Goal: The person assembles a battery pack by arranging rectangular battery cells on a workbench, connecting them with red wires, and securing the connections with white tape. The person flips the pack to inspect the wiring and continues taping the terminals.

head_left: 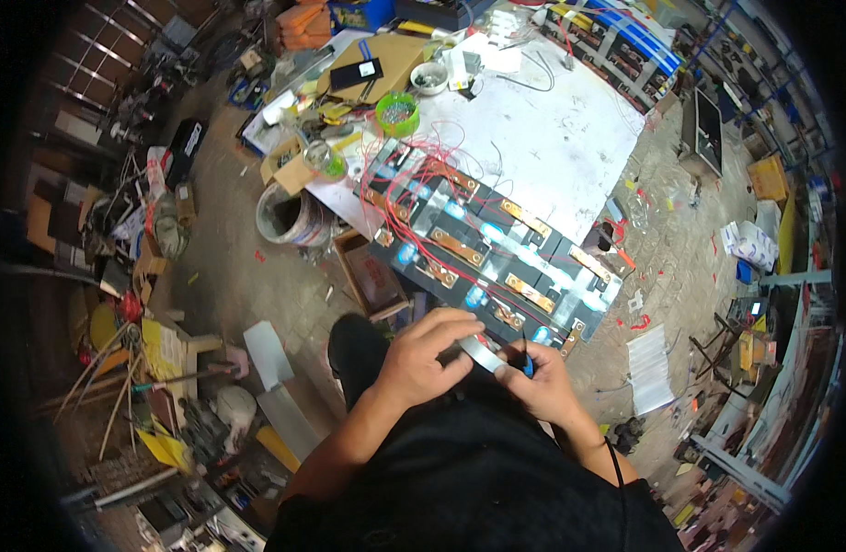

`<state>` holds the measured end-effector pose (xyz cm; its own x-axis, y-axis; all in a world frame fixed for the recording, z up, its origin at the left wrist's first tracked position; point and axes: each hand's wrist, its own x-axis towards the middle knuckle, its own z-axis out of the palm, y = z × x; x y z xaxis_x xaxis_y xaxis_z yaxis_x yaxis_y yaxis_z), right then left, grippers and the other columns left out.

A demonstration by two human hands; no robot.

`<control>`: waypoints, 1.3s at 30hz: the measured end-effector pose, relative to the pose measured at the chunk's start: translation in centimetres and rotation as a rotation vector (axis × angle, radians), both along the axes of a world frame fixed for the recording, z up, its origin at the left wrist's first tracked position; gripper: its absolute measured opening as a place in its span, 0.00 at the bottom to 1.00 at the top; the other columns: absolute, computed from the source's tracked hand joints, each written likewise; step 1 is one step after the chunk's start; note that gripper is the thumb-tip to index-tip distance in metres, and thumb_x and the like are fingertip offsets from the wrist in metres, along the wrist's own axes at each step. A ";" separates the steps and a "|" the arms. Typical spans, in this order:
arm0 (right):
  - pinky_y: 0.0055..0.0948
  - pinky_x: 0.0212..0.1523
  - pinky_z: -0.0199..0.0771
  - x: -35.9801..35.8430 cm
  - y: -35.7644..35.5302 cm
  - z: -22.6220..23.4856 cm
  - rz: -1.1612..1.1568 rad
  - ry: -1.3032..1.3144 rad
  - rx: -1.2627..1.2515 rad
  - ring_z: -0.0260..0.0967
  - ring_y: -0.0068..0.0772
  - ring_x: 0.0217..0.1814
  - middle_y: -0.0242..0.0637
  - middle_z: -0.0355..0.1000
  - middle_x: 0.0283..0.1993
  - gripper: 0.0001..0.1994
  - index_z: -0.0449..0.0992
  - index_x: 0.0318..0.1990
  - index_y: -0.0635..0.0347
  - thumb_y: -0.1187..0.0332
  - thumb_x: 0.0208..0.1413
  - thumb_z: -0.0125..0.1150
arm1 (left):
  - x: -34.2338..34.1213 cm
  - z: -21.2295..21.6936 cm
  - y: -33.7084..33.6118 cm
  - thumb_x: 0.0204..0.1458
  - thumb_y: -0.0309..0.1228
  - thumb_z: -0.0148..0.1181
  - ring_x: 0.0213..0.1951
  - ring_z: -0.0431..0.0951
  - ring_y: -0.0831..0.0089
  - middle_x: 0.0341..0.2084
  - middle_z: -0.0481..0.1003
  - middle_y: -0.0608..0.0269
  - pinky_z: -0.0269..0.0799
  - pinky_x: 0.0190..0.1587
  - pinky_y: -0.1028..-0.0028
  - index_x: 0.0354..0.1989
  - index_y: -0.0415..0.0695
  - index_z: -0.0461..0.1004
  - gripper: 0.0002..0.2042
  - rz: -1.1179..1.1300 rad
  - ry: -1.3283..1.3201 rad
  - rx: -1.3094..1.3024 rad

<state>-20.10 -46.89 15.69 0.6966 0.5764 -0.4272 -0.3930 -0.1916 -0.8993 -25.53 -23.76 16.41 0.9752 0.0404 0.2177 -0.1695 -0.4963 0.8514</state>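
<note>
A short, whitish-grey band that looks like tape (481,354) spans the gap between my two hands, just in front of my body. My left hand (423,361) is closed, fingers bent round the band's left end. At its right end, my right hand (543,385) pinches the band between thumb and fingers. A small blue and black object (529,365) shows among the right fingers; its kind is unclear. Right beyond both hands lies a black battery pack (544,250) with copper bars (458,248), blue-and-white patches and thin red wires (409,216) bunched at its left end.
The white-topped table (552,138) carries a green bowl of small parts (397,114), a white bowl (429,78) and a cardboard sheet. A second battery pack (616,55) sits at the far right. Left of the table stand a bucket (294,216) and a wooden box (372,276).
</note>
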 end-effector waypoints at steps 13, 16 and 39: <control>0.25 0.38 0.71 -6.8 18.0 -1.7 -0.305 -0.013 -0.099 0.70 0.18 0.36 0.25 0.77 0.32 0.09 0.81 0.36 0.62 0.66 0.59 0.74 | -0.8 -5.6 21.1 0.66 0.29 0.67 0.36 0.74 0.87 0.35 0.79 0.73 0.72 0.40 0.81 0.47 0.39 0.81 0.07 -0.612 0.596 -0.660; 0.21 0.32 0.64 -9.0 21.9 -1.0 -0.470 0.161 0.087 0.65 0.13 0.32 0.21 0.72 0.29 0.07 0.79 0.36 0.56 0.66 0.62 0.72 | -0.4 -4.6 25.8 0.68 0.28 0.63 0.37 0.76 0.85 0.37 0.80 0.71 0.74 0.42 0.80 0.53 0.37 0.82 0.11 -0.709 0.746 -0.768; 0.28 0.41 0.71 -1.2 18.7 -0.4 -0.346 -0.076 0.070 0.71 0.20 0.39 0.31 0.77 0.34 0.09 0.81 0.39 0.64 0.67 0.61 0.71 | 8.1 -3.0 21.3 0.64 0.23 0.62 0.45 0.77 0.81 0.44 0.78 0.66 0.74 0.50 0.76 0.55 0.37 0.75 0.13 -0.548 0.649 -0.746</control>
